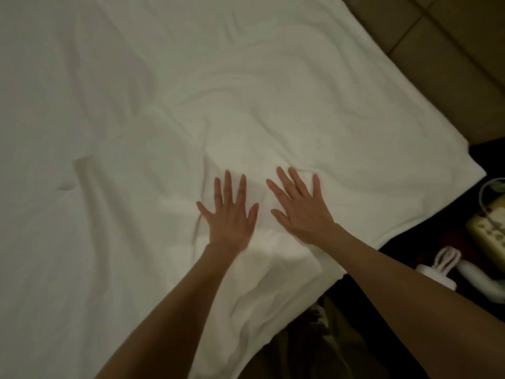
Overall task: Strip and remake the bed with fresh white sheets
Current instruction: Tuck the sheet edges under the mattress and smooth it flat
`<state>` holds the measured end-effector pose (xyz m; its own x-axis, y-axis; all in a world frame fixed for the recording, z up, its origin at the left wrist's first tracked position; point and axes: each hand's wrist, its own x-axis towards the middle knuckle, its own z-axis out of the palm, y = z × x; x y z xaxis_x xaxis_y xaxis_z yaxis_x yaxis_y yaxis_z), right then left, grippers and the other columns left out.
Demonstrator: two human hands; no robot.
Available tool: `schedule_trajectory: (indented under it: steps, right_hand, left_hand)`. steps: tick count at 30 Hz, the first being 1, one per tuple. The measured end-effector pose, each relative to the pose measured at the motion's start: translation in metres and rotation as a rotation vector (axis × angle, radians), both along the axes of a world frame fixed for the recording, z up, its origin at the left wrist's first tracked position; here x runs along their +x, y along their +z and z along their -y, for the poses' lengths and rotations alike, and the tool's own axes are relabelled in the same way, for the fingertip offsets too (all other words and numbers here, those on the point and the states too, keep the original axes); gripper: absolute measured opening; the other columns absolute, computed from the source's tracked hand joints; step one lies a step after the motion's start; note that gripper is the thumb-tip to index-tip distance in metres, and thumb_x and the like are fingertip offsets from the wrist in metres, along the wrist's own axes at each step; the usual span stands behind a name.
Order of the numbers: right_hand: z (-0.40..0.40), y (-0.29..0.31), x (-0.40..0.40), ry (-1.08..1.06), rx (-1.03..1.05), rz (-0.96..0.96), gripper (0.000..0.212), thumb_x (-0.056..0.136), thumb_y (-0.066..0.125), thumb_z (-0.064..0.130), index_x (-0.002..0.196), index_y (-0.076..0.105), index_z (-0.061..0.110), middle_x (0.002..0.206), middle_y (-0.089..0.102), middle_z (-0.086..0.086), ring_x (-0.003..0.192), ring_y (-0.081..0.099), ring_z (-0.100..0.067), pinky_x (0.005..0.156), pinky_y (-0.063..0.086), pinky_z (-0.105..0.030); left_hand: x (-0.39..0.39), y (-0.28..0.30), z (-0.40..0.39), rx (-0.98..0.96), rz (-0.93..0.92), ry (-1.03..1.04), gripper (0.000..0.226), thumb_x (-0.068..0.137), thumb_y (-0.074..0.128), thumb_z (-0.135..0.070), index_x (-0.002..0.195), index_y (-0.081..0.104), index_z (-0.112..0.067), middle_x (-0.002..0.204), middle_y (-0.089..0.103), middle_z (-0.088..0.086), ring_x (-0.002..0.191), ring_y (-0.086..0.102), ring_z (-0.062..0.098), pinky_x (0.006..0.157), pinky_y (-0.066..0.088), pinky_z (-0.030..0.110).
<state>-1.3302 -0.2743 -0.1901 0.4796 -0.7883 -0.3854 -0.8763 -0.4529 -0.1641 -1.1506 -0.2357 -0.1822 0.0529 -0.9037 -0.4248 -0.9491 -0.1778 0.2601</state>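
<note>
Late stage, I'd say: fresh white sheet point(191, 91) already covers the bed point(426, 170), left hand point(229, 214) and right hand point(300, 212) flat on it near 6 o'clock, fingers point(284, 177) spread wide, holding nothing; wrinkles toward 12 still need smoothing.

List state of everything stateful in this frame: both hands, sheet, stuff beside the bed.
left hand: open, fingers spread, flat on the sheet
right hand: open, fingers spread, flat on the sheet
white sheet: spread over the bed, wrinkled, corner near the hands not tucked
power strip: beside the bed, white cable running to it
white corded device: lying beside the bed, cord bundled
</note>
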Motion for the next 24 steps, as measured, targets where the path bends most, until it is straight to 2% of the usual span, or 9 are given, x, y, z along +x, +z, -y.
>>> schedule_trajectory:
  steps: [4, 7, 12, 14, 16, 17, 18, 21, 24]
  right_hand:
    - [-0.008, 0.007, -0.048, -0.115, 0.003, -0.008, 0.062, 0.096, 0.017, 0.052, 0.153, 0.014, 0.028, 0.162, 0.004, -0.002, 0.149, -0.001, -0.022, 0.113, 0.001, -0.06]
    - [-0.01, 0.01, -0.086, -0.265, 0.01, 0.005, 0.059, 0.101, 0.023, 0.047, 0.154, 0.003, 0.03, 0.162, -0.008, 0.003, 0.148, -0.012, -0.019, 0.114, -0.007, -0.056]
    - [-0.003, 0.012, -0.164, -0.661, 0.068, 0.13, 0.062, 0.1, 0.034, 0.046, 0.154, 0.01, 0.027, 0.162, -0.003, 0.005, 0.148, -0.007, -0.018, 0.115, -0.007, -0.053]
    - [0.005, 0.01, -0.199, -0.897, 0.061, 0.208, 0.059, 0.1, 0.04, 0.041, 0.152, 0.02, 0.023, 0.161, 0.007, 0.002, 0.148, 0.002, -0.019, 0.117, 0.0, -0.049]
    - [0.014, 0.011, -0.233, -1.15, -0.048, 0.323, 0.053, 0.097, 0.048, 0.033, 0.147, 0.034, 0.02, 0.156, 0.022, -0.005, 0.143, 0.019, -0.025, 0.114, 0.015, -0.04]
    - [0.019, 0.011, -0.247, -1.291, -0.086, 0.384, 0.051, 0.096, 0.052, 0.029, 0.144, 0.038, 0.02, 0.153, 0.027, -0.009, 0.138, 0.027, -0.029, 0.111, 0.02, -0.036]
    - [0.024, 0.011, -0.26, -1.434, -0.088, 0.447, 0.051, 0.095, 0.054, 0.027, 0.143, 0.038, 0.018, 0.15, 0.029, -0.012, 0.134, 0.033, -0.031, 0.109, 0.026, -0.035]
    - [0.039, 0.003, -0.285, -1.77, 0.093, 0.689, 0.058, 0.093, 0.058, 0.026, 0.142, 0.033, 0.006, 0.144, 0.039, -0.017, 0.125, 0.046, -0.031, 0.102, 0.042, -0.033]
    - [0.043, -0.005, -0.294, -1.89, 0.181, 0.789, 0.051, 0.091, 0.059, 0.025, 0.133, 0.045, -0.002, 0.132, 0.055, -0.016, 0.117, 0.056, -0.03, 0.097, 0.049, -0.037]
  left_hand:
    - [-0.071, 0.005, -0.009, 0.063, 0.026, -0.209, 0.073, 0.086, -0.001, -0.064, 0.149, -0.015, -0.031, 0.158, -0.024, 0.002, 0.144, -0.025, 0.028, 0.107, 0.003, 0.071]
    - [-0.125, 0.013, -0.016, 0.097, 0.019, -0.337, 0.078, 0.094, 0.025, -0.062, 0.152, -0.013, -0.026, 0.157, -0.028, 0.004, 0.143, -0.027, 0.03, 0.108, 0.001, 0.07]
    - [-0.193, 0.023, -0.013, 0.085, 0.057, -0.498, 0.089, 0.09, 0.036, -0.066, 0.152, -0.012, -0.025, 0.158, -0.024, 0.006, 0.145, -0.022, 0.03, 0.109, 0.002, 0.069]
    - [-0.212, 0.026, -0.01, 0.082, 0.102, -0.556, 0.089, 0.085, 0.045, -0.065, 0.152, 0.002, -0.026, 0.16, -0.008, 0.008, 0.147, -0.007, 0.03, 0.11, 0.008, 0.066]
    - [-0.225, 0.028, -0.006, 0.004, 0.121, -0.564, 0.069, 0.08, 0.057, -0.052, 0.137, 0.031, -0.024, 0.144, 0.028, 0.008, 0.135, 0.026, 0.029, 0.102, 0.028, 0.053]
    - [-0.229, 0.028, -0.002, -0.044, 0.118, -0.556, 0.054, 0.077, 0.06, -0.043, 0.123, 0.042, -0.022, 0.128, 0.042, 0.006, 0.119, 0.039, 0.027, 0.089, 0.035, 0.044]
    - [-0.233, 0.028, 0.0, -0.084, 0.116, -0.552, 0.041, 0.074, 0.062, -0.035, 0.11, 0.048, -0.02, 0.111, 0.05, 0.004, 0.103, 0.047, 0.026, 0.077, 0.034, 0.038]
    - [-0.238, 0.023, 0.006, -0.099, 0.054, -0.56, 0.015, 0.078, 0.061, -0.022, 0.089, 0.052, -0.016, 0.08, 0.059, 0.002, 0.073, 0.054, 0.025, 0.063, 0.028, 0.031]
    - [-0.243, 0.023, 0.009, -0.044, -0.009, -0.546, 0.009, 0.091, 0.051, -0.024, 0.092, 0.051, -0.016, 0.078, 0.064, 0.002, 0.069, 0.059, 0.027, 0.061, 0.026, 0.03]
